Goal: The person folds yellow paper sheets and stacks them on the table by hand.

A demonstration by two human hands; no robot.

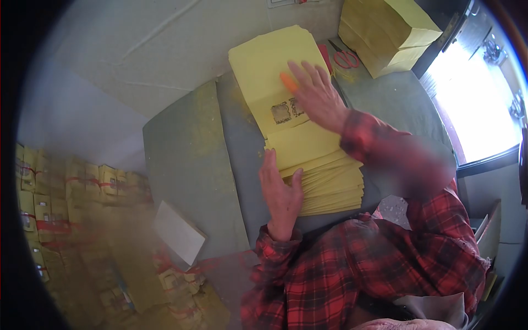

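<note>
A fanned stack of yellow paper envelopes point(330, 184) lies on the grey table. Its top sheet point(275, 60) stretches away from me and bears dark printed marks. My right hand point(320, 100) rests over this top sheet near the print, fingers extended, an orange cover on one finger. At the left edge of the stack is my left hand point(281, 190), its fingers stretched out and thumb apart, touching or very near the paper's side.
Red-handled scissors point(345, 58) lie beyond the stack, beside a big yellow paper bag point(385, 36). A white block point(179, 234) sits at the table's left edge. Many bundles point(110, 181) tied with red bands are piled at lower left. A bright window point(476, 93) is at right.
</note>
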